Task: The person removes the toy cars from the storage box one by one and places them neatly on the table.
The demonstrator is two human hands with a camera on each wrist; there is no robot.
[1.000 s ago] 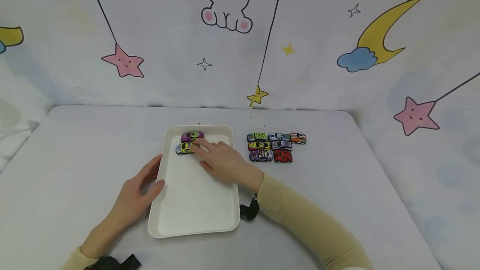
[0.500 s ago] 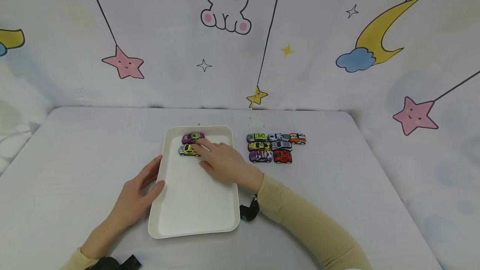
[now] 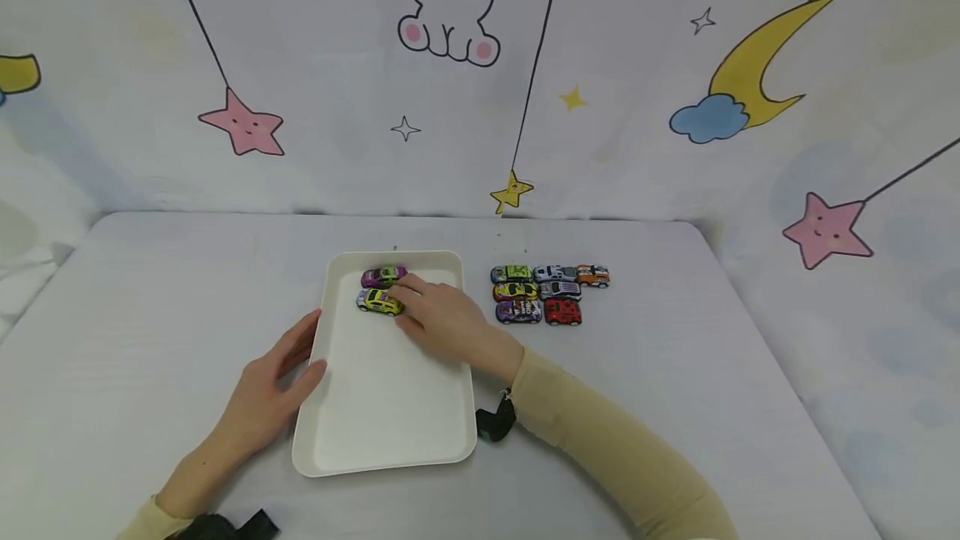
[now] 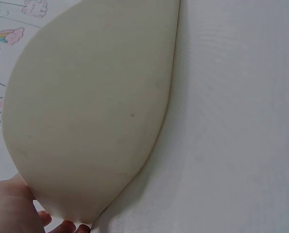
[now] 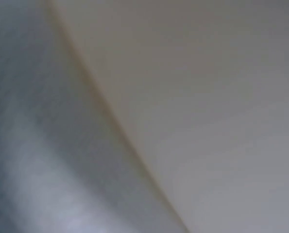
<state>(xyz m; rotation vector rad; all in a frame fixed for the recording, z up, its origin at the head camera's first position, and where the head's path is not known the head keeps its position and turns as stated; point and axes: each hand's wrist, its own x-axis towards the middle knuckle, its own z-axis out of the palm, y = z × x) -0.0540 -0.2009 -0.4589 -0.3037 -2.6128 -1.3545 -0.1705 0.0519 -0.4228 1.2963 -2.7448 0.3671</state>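
Note:
My right hand (image 3: 446, 323) reaches over the tray's right rim, its fingers and thumb at the right end of a yellow toy car (image 3: 378, 301), pinching it. This car sits inside the white tray (image 3: 390, 398), just below a purple and green toy car (image 3: 384, 276). The fingers cover part of the yellow car's right end. At the tray's left side my left hand (image 3: 262, 398) grips the wall, thumb at the rim and fingers outside. The left wrist view shows those fingers (image 4: 66, 226) against the tray's outer wall (image 4: 91, 107); the right wrist view shows only the blurred tray side (image 5: 207, 121).
Several toy cars (image 3: 517, 292) stand close together in rows on the white table right of the tray, a red one (image 3: 562, 312) nearest and an orange one (image 3: 593, 276) at the far right end. A dark wrist device (image 3: 497, 421) hangs beside the tray's right edge.
The yellow car has shifted slightly right and toward me, opening a small gap to the purple car. More of it now shows past the right fingers. The left hand keeps its place.

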